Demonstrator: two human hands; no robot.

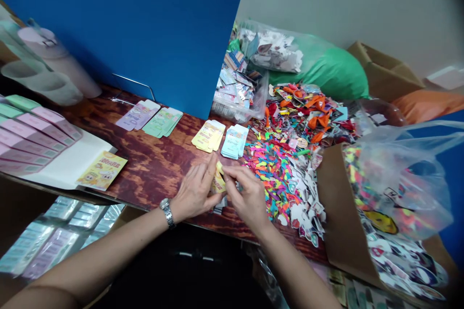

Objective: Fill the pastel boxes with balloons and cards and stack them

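Note:
Just above the front edge of the table, my left hand (195,188) grips a small yellow printed packet (218,183) between thumb and fingers. My right hand (248,193) is closed in a pinch at the packet's top edge; its fingertips partly cover the packet, and whether they hold anything else cannot be made out. Beyond the hands lie a stack of yellow cards (208,136) and a stack of light blue cards (234,141). Farther left are green cards (163,122) and purple cards (137,115).
A heap of colourful small pieces (271,174) and white stickers (308,193) spreads right of my hands. A cardboard box (340,207) stands beyond it. At left, a white tray (72,164) holds pink and green boxes, with a yellow packet (102,170) at its corner. A blue panel (145,24) rises behind.

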